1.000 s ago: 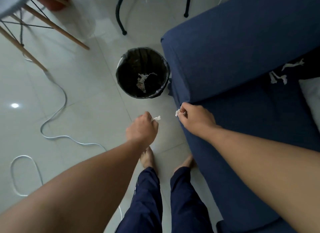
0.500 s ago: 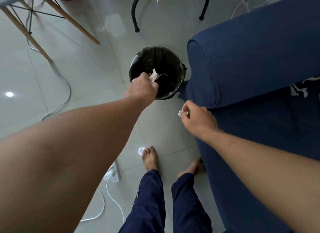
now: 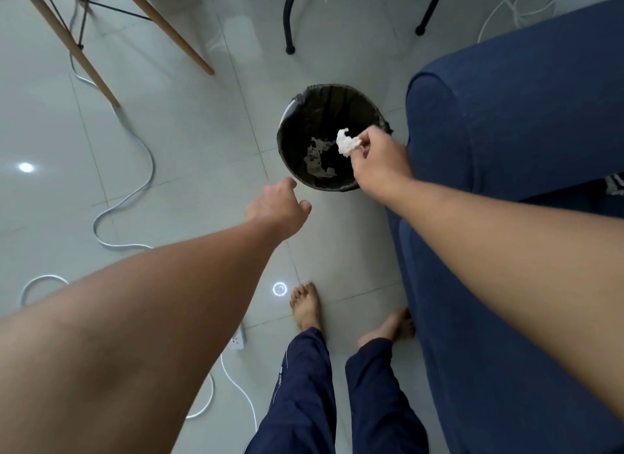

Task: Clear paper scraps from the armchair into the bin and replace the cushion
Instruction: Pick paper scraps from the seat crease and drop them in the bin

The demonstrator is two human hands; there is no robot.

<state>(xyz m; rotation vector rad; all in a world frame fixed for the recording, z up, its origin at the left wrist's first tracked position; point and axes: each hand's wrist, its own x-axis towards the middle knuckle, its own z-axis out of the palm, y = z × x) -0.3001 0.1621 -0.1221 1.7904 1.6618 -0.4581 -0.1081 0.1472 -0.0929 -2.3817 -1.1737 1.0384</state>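
White cable (image 3: 135, 169) and armchair (image 3: 506, 115) flank the bin (image 3: 287, 156).

Seen from above: the right hand (image 3: 378, 164) is pinching a crumpled white paper scrap (image 3: 347, 142) over the open mouth of the black-lined bin (image 3: 297, 115), at frame centre. More scraps (image 3: 317, 159) are lying inside it. The left hand (image 3: 278, 207) is hanging loosely curled, holding nothing, just below-left of the bin. The blue armchair (image 3: 523, 115) is filling the right side.
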